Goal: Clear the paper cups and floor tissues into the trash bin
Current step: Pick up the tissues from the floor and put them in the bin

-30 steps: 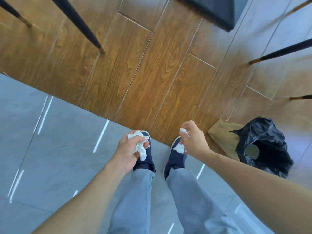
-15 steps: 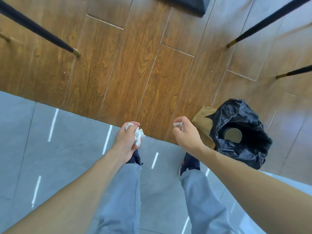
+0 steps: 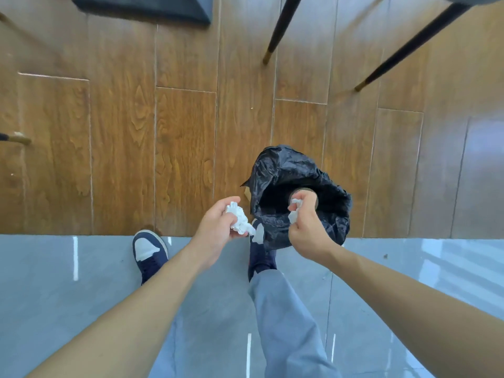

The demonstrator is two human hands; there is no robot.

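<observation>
The left hand is curled around a crumpled white tissue, which protrudes from between the fingers and the palm. This hand is positioned just left of the trash bin, outside its rim. The right hand is closed in a pinch on a second, smaller tissue wad and is positioned directly over the open mouth of the bin. The bin is lined with a black plastic bag and stands on the wooden floor, close to the seam with the grey tile floor. A round object is partly visible inside the bin behind the right hand; its identity cannot be determined. The right shoe touches the near side of the bin. The left shoe is well to the left. Two black chair legs stand on the far right.
</observation>
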